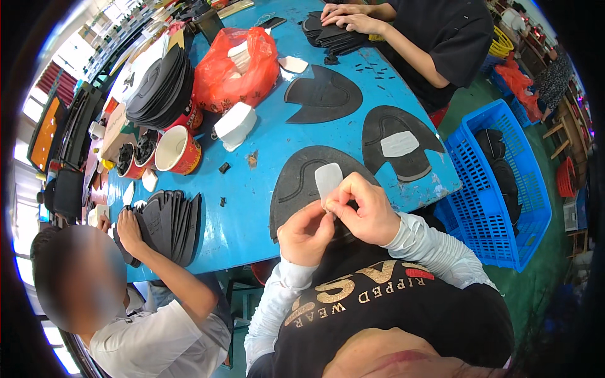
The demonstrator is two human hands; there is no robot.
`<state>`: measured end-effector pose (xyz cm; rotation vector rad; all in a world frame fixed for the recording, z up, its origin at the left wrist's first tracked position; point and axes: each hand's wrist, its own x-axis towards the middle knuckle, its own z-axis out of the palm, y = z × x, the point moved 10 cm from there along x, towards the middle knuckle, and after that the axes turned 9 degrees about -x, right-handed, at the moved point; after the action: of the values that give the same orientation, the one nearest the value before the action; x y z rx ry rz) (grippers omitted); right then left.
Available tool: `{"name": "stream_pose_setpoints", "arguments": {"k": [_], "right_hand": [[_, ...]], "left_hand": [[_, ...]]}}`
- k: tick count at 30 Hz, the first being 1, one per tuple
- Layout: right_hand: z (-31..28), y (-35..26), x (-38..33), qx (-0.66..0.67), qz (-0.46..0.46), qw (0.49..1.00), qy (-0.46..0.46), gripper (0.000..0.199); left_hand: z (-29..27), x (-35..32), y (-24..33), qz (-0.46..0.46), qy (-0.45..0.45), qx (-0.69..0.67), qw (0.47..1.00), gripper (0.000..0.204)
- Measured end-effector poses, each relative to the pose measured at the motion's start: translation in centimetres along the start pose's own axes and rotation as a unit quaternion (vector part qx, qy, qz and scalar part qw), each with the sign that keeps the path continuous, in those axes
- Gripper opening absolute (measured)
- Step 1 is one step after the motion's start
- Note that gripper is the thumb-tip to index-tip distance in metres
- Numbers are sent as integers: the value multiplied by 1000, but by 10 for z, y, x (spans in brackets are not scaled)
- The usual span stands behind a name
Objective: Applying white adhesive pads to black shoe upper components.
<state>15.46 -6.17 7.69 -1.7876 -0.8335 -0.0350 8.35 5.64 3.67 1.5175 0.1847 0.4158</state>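
Note:
In front of me lies a black curved sheet piece with a groove line, partly hidden by my hands. A white rounded patch shows over it, its lower end at my fingertips; I cannot tell if it rests on the sheet. My left hand and my right hand meet with thumbs and forefingers pinched together. What they pinch is small, pale and mostly hidden. Just beyond, to the right, another black sheet piece carries a white patch. A third black piece lies farther back.
A white block-like stack, red plastic bag, paper tub and tall black stack stand left on the blue table. One co-worker's hand touches black pieces; another's hands rest on a stack. Blue crate right.

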Motion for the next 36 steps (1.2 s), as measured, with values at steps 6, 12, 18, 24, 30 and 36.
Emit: {"name": "stream_pose_setpoints", "arguments": {"k": [6, 12, 18, 24, 30, 36], "right_hand": [[9, -14, 0, -114, -68, 991, -36, 23], [16, 3, 0, -10, 17, 999, -33, 25], [13, -13, 17, -30, -19, 999, -29, 21], [15, -8, 26, 17, 1, 1000, -13, 22], [35, 23, 22, 282, 118, 948, -91, 23], [26, 17, 20, 162, 75, 983, -51, 23]], "left_hand": [[-10, 1, -1, 24, 27, 39, 999, 20], [-15, -1, -13, 3, 34, -28, 999, 18], [-16, 9, 4, 42, 20, 12, 999, 20], [-28, 16, 13, 31, 61, 39, 997, 16], [-21, 10, 1, -51, 28, -89, 994, 19], [-16, 11, 1, -23, 35, -119, 992, 15]]}}
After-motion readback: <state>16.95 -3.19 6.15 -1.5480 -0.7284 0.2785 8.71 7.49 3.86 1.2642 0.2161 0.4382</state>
